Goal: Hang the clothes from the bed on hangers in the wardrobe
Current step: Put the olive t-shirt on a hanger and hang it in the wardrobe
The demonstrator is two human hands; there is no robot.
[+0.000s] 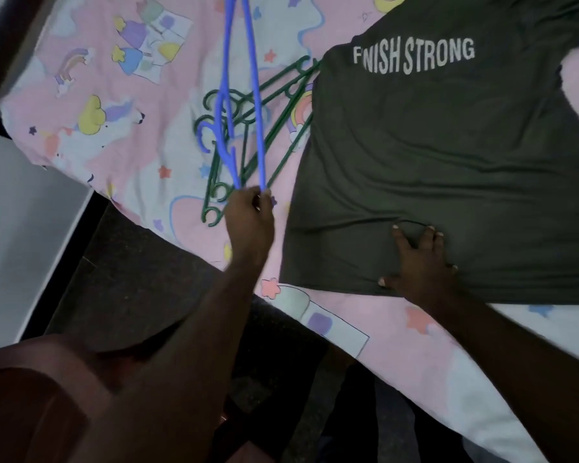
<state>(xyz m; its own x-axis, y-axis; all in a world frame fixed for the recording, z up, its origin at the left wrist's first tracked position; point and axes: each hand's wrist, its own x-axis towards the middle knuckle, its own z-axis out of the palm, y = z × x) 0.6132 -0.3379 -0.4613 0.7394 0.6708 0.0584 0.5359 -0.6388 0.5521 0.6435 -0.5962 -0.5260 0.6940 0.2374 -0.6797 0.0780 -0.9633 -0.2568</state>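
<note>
Left hand [248, 222] grips blue hanger [257, 95]; right hand [422, 262] presses T-shirt [448, 145] hem.

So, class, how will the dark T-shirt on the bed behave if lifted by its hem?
Probably floppy: the T-shirt wrinkles around the right hand pressing it. Likely light, since the fabric lies thin and flat on the bedsheet.

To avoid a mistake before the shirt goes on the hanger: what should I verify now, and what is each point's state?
1. The left hand grips the blue plastic hanger: ok.
2. Blue hanger clear of the green plastic hangers under it: cannot tell.
3. The dark green T-shirt lies spread on the pink patterned bedsheet: ok.
4. The right hand rests on the T-shirt's hem: ok.
5. Hanger inside the T-shirt: not ok.
</note>
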